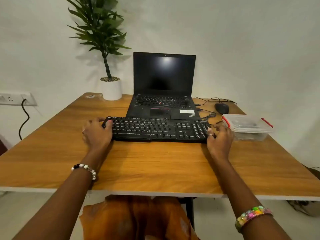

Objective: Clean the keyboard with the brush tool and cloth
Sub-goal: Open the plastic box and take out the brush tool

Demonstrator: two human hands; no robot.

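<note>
Black keyboard (155,129) lying on the wooden tabletop (155,163), gripped at its ends by the left hand (97,134) and right hand (219,137). Open laptop (163,94) directly behind; lidded clear container (247,126) beside the right hand; mouse (222,108) and potted plant (110,84) beyond.

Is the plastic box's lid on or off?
On. The lid sits flat on the box, red clips at both ends.
</note>
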